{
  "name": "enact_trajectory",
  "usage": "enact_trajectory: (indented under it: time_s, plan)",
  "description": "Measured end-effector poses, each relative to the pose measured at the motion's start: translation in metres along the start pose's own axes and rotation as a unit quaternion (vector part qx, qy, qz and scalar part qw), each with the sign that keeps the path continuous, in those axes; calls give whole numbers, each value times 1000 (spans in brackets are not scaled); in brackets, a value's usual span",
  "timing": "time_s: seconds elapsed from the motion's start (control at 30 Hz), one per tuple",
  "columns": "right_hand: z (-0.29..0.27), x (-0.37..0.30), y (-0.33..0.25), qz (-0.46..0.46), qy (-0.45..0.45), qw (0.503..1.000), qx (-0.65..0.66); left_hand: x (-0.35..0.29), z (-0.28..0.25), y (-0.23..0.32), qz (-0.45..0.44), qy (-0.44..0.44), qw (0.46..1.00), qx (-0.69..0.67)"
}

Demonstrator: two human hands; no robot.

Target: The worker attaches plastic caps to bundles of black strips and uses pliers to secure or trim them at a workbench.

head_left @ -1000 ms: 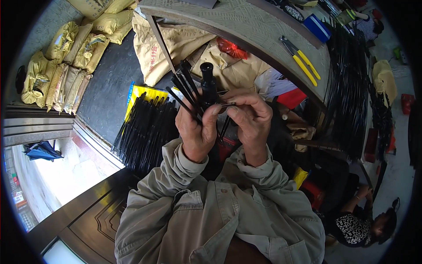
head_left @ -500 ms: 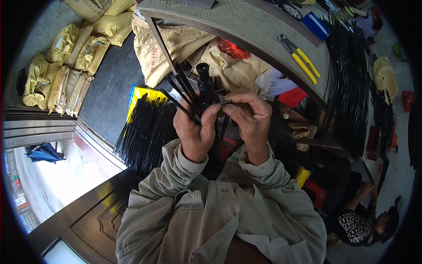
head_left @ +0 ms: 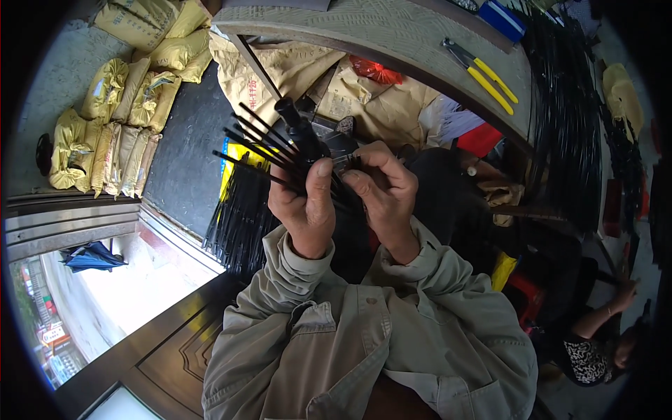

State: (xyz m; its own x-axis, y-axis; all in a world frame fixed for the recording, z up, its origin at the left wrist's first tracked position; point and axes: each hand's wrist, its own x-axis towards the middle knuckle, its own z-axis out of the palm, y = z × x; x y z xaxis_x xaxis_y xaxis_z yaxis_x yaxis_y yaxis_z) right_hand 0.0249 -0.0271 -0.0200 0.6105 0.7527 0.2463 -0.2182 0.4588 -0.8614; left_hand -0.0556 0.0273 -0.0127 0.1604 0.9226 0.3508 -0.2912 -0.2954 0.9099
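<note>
A black umbrella frame (head_left: pixel 302 134) stands tilted in front of my chest, its tube ending in a wider round cap. Several thin black rods fan out from it to the left. My left hand (head_left: pixel 308 210) is closed around its lower part, the thumb pressed along the front. My right hand (head_left: pixel 383 192) is closed beside it, thumb and forefinger pinching the end of a thin dark rod close to the tube. Fine silvery wires show between the two hands. The lower ends of the frame are hidden by my fingers and the dark background.
Black rods (head_left: pixel 238 227) lie in a thick bundle at left, by a yellow package. Yellow-handled pliers (head_left: pixel 483 77) rest on the workbench (head_left: pixel 336 24). More black rods (head_left: pixel 567 133) hang over its right end. Filled sacks (head_left: pixel 105 150) are stacked far left. Another person (head_left: pixel 588 353) sits at lower right.
The frame has tipped to the left, and its rods now spread more toward the left. Both hands have shifted slightly left, still close together. The view has turned a little.
</note>
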Motion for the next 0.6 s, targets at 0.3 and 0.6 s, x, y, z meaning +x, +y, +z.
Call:
enact_trajectory:
  time_s: [0.3, 0.6]
  plan:
    - [0, 4, 8, -165, -41, 967, -188, -5, -4, -1, -10, 9, 1000, -24]
    - [-2, 4, 10, -81, -60, 985, -140, 2, -2, 3, -78, 6, 989, -128]
